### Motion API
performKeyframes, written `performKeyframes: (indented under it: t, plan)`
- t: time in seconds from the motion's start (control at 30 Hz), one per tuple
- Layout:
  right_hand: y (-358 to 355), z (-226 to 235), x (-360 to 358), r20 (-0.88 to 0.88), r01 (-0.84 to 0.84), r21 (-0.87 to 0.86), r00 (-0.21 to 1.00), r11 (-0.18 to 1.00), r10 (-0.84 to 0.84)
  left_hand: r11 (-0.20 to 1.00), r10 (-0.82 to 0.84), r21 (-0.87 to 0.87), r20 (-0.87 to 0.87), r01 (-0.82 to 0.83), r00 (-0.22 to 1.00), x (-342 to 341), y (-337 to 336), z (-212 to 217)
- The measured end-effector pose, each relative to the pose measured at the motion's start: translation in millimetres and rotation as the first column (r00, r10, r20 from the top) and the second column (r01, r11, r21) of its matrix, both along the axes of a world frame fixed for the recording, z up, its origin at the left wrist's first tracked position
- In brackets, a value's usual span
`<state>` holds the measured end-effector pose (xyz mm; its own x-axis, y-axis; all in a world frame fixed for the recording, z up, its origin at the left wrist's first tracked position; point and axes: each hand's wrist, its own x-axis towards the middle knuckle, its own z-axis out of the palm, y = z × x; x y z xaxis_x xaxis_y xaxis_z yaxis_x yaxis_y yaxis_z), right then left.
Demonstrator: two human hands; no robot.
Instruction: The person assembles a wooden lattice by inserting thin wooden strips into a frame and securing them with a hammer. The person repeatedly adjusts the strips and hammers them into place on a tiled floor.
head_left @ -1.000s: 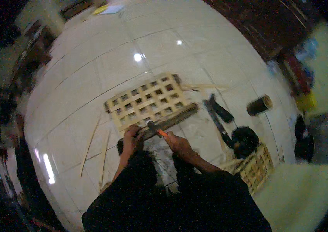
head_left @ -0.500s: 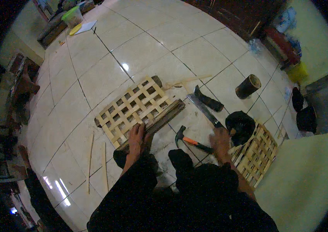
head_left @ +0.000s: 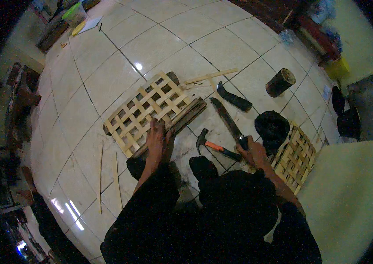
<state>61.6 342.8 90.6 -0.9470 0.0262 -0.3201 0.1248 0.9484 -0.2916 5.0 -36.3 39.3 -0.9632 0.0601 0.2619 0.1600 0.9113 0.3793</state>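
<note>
A panel of pale woven bamboo strips (head_left: pixel 151 105) lies slanted on the floor, with a dark wooden bar (head_left: pixel 191 113) along its near right edge. My left hand (head_left: pixel 154 140) grips that edge, its fingers over the strips beside the bar. My right hand (head_left: pixel 254 152) is closed round the dark handle of a machete (head_left: pixel 227 118), whose blade points away and left. Just left of the right hand lies a claw hammer (head_left: pixel 215 145) with an orange and black handle. Beyond the blade rests a dark, curved object (head_left: pixel 235 97), perhaps a sheath.
A second woven panel (head_left: pixel 299 156) and a black rounded bundle (head_left: pixel 272 127) are at the right. A dark cylinder (head_left: pixel 280 82) lies farther off. Loose bamboo strips (head_left: pixel 117 180) lie at left, others (head_left: pixel 213 76) beyond the panel. Another person's arm (head_left: pixel 48 220) shows at lower left.
My right hand has closed on the machete handle, and the blade has turned slightly. My left hand stays on the panel's edge. The whole view has shifted a little.
</note>
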Motion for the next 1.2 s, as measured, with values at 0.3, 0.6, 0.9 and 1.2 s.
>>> performKeyframes:
  t: [0.3,0.6,0.9,1.2]
  plan:
    - [-71.0,27.4,36.1,0.258,0.026,0.089,0.965,0.996,-0.049,0.997,0.070,0.034,0.064,-0.072,0.996,-8.2,0.8,-6.2]
    - [-82.9,56.4,18.8,0.354,0.000,0.100,0.935,0.995,-0.035,0.993,0.070,0.090,0.008,-0.071,0.998,-12.9,3.6,-5.2]
    - [-87.6,31.2,22.3,0.238,-0.029,-0.033,0.971,0.999,0.036,0.981,0.009,0.194,0.036,-0.016,0.999,-13.7,3.4,9.9]
    - [-78.0,5.1,29.5,0.195,-0.003,-0.282,0.979,0.960,0.060,0.972,-0.001,0.231,0.175,-0.040,0.985,-16.4,-10.8,-16.1]
